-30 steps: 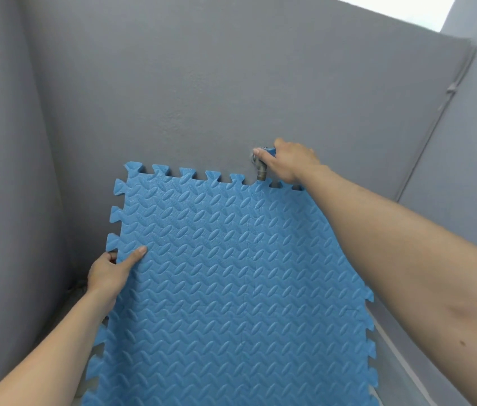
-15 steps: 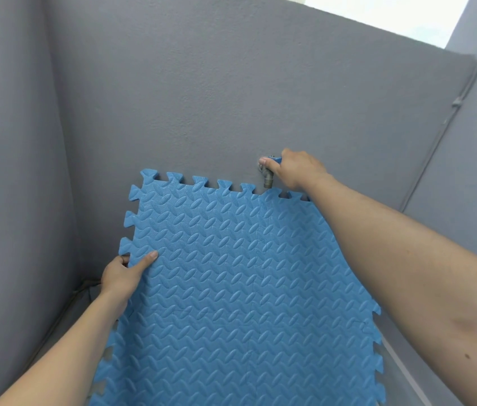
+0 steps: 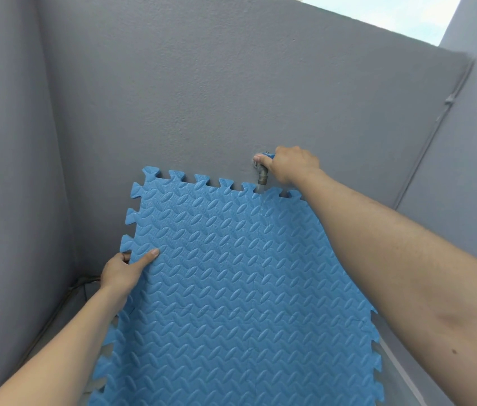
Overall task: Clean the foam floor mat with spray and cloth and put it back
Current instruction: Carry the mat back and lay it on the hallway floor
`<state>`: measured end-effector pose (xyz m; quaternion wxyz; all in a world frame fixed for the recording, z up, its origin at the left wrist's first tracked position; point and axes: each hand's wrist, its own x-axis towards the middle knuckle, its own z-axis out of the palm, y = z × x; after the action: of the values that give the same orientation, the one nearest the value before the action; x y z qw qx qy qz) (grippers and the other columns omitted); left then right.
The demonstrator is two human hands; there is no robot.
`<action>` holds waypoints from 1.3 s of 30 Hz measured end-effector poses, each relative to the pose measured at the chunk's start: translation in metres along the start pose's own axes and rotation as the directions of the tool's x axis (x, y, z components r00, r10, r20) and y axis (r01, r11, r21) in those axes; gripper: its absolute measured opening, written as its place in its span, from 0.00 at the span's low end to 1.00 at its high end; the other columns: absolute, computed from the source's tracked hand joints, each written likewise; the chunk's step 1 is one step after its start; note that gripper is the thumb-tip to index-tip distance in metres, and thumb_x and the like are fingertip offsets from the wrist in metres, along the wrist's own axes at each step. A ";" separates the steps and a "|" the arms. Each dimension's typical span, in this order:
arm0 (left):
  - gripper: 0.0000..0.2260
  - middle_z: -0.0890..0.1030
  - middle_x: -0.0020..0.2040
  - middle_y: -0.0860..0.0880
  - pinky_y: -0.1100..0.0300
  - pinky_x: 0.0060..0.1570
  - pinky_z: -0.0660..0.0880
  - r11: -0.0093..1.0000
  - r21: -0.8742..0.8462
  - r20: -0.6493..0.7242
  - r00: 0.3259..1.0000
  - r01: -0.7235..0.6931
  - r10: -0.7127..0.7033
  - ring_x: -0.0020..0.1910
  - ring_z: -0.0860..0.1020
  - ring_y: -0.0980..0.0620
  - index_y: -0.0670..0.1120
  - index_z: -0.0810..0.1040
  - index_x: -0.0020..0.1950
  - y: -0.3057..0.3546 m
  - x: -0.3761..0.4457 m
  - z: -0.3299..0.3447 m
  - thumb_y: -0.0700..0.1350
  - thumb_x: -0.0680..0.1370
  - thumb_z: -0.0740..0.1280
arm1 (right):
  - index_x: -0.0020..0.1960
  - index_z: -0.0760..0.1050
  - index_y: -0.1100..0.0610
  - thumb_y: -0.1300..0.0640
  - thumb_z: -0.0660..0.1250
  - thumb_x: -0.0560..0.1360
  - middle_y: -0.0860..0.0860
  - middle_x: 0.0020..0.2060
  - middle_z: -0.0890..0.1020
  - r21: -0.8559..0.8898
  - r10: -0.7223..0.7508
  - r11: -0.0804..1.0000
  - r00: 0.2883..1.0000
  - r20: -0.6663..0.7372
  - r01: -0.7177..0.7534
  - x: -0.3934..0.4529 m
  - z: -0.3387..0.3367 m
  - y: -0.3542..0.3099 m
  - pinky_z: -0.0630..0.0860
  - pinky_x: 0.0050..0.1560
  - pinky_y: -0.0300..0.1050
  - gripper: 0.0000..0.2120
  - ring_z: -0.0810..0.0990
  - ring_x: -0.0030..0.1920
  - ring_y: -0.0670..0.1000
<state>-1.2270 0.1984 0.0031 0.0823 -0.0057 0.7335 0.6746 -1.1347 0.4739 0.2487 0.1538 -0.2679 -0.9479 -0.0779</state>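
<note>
Blue foam mat [image 3: 231, 288] propped against the grey wall [image 3: 202, 98], filling the frame from centre to 6 o'clock. Left hand [image 3: 124, 272], at 9 o'clock of the mat, grips its toothed edge — thumb flat on the face, fingers curled behind. Right hand [image 3: 291, 165], at 1 o'clock, is clamped round the tap [image 3: 262, 177] — water runs onto the mat.

The blue foam floor mat [image 3: 231, 288], made of interlocking tiles with toothed puzzle edges and a raised leaf-like pattern, stands tilted with its top edge leaning against the grey wall [image 3: 202, 98]. Faint seams between its joined tiles cross the surface. Its top right part sits just under a metal tap [image 3: 262, 178] fixed to that wall, and a thin trickle of water runs down the mat below the tap.
</note>
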 end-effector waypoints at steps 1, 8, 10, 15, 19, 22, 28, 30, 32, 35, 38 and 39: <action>0.26 0.81 0.53 0.49 0.52 0.51 0.74 1.000 0.001 0.004 1.000 -0.001 0.001 0.51 0.79 0.47 0.44 0.76 0.57 0.001 -0.002 0.002 0.57 0.66 0.77 | 0.58 0.73 0.59 0.31 0.49 0.78 0.57 0.54 0.79 -0.006 0.000 1.000 1.000 0.003 0.000 0.000 -0.001 -0.001 0.69 0.45 0.50 0.33 0.77 0.54 0.59; 0.29 0.81 0.54 0.49 0.53 0.50 0.76 1.000 0.005 0.042 0.999 0.009 -0.009 0.50 0.80 0.48 0.43 0.77 0.59 0.000 -0.015 0.039 0.57 0.64 0.78 | 0.59 0.74 0.59 0.31 0.48 0.78 0.57 0.55 0.79 -0.028 -0.004 1.000 1.000 0.005 0.004 0.000 -0.001 0.002 0.68 0.44 0.49 0.34 0.77 0.57 0.59; 0.32 0.80 0.56 0.49 0.51 0.55 0.76 1.000 0.012 0.052 0.998 0.017 -0.017 0.54 0.79 0.47 0.43 0.76 0.61 -0.001 -0.018 0.052 0.59 0.63 0.78 | 0.58 0.74 0.59 0.31 0.49 0.78 0.57 0.54 0.79 -0.031 -0.003 1.000 1.000 0.001 0.003 0.000 0.000 0.004 0.67 0.44 0.49 0.34 0.77 0.56 0.59; 0.34 0.80 0.57 0.49 0.49 0.57 0.76 0.999 -0.015 0.062 0.997 0.035 -0.034 0.54 0.79 0.48 0.43 0.76 0.60 -0.004 -0.021 0.058 0.60 0.61 0.79 | 0.56 0.74 0.59 0.31 0.49 0.78 0.57 0.54 0.79 -0.026 -0.005 1.000 1.000 -0.001 0.005 0.001 0.002 0.003 0.68 0.44 0.48 0.33 0.77 0.55 0.59; 0.34 0.79 0.58 0.49 0.54 0.56 0.75 1.000 -0.024 0.036 0.999 0.019 -0.019 0.56 0.78 0.48 0.43 0.75 0.62 0.004 -0.020 0.046 0.58 0.63 0.79 | 0.53 0.74 0.59 0.31 0.49 0.78 0.58 0.53 0.79 -0.037 -0.022 0.999 1.000 -0.019 0.021 0.001 0.003 0.003 0.68 0.44 0.48 0.32 0.77 0.55 0.60; 0.35 0.78 0.61 0.49 0.56 0.56 0.73 1.000 -0.011 -0.008 1.000 -0.005 0.005 0.59 0.77 0.48 0.42 0.74 0.65 0.010 -0.017 0.022 0.58 0.64 0.78 | 0.50 0.71 0.58 0.31 0.49 0.78 0.57 0.48 0.77 -0.024 -0.020 1.000 1.000 -0.014 0.019 0.002 0.005 0.003 0.68 0.44 0.48 0.30 0.77 0.55 0.60; 0.27 0.80 0.58 0.49 0.58 0.50 0.73 0.997 -0.058 -0.136 0.990 -0.041 0.033 0.52 0.78 0.51 0.42 0.77 0.62 0.017 -0.010 -0.048 0.53 0.68 0.77 | 0.57 0.74 0.60 0.32 0.49 0.78 0.57 0.49 0.77 -0.037 -0.022 0.999 0.999 -0.031 0.021 -0.001 0.005 0.005 0.68 0.44 0.48 0.33 0.77 0.54 0.60; 0.27 0.80 0.57 0.50 0.57 0.52 0.73 0.997 -0.070 -0.169 0.985 -0.045 0.032 0.52 0.78 0.51 0.43 0.78 0.62 0.017 -0.010 -0.065 0.53 0.68 0.77 | 0.56 0.74 0.60 0.31 0.49 0.78 0.56 0.46 0.75 -0.026 -0.022 0.999 0.999 -0.028 0.021 -0.001 0.004 0.004 0.68 0.44 0.48 0.33 0.76 0.51 0.60; 0.25 0.80 0.57 0.50 0.57 0.53 0.72 0.995 -0.079 -0.199 0.979 -0.056 0.039 0.53 0.78 0.51 0.43 0.78 0.62 0.017 -0.009 -0.077 0.52 0.69 0.76 | 0.52 0.73 0.59 0.31 0.49 0.78 0.56 0.45 0.75 -0.024 -0.021 1.000 1.000 -0.023 0.021 0.000 0.003 0.005 0.68 0.43 0.48 0.32 0.73 0.47 0.58; 0.23 0.80 0.57 0.48 0.57 0.54 0.72 0.993 -0.091 -0.223 0.974 -0.069 0.047 0.53 0.78 0.51 0.44 0.78 0.61 0.017 -0.008 -0.088 0.51 0.70 0.76 | 0.49 0.70 0.59 0.32 0.49 0.78 0.56 0.45 0.74 -0.030 -0.017 0.999 1.000 -0.025 0.017 -0.001 0.002 0.006 0.68 0.44 0.48 0.30 0.72 0.46 0.58; 0.23 0.81 0.58 0.46 0.55 0.55 0.74 0.993 -0.100 -0.243 0.969 -0.069 0.043 0.52 0.78 0.49 0.44 0.78 0.61 0.016 -0.007 -0.094 0.51 0.70 0.76 | 0.48 0.70 0.59 0.32 0.49 0.79 0.57 0.44 0.74 -0.049 -0.034 0.998 0.998 -0.050 0.032 -0.002 0.004 0.005 0.68 0.44 0.49 0.30 0.72 0.46 0.59; 0.23 0.81 0.58 0.46 0.55 0.55 0.74 0.993 -0.101 -0.247 0.968 -0.065 0.038 0.52 0.78 0.49 0.43 0.78 0.61 0.016 -0.007 -0.094 0.51 0.70 0.76 | 0.48 0.70 0.59 0.32 0.49 0.79 0.57 0.44 0.74 -0.052 -0.033 0.998 0.998 -0.051 0.030 -0.002 0.004 0.004 0.68 0.44 0.49 0.30 0.74 0.47 0.59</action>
<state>-1.2325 0.1059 0.0266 -0.0268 -0.0742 0.7004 0.7093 -1.1318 0.4772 0.2442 0.1699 -0.2548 -0.9454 -0.1115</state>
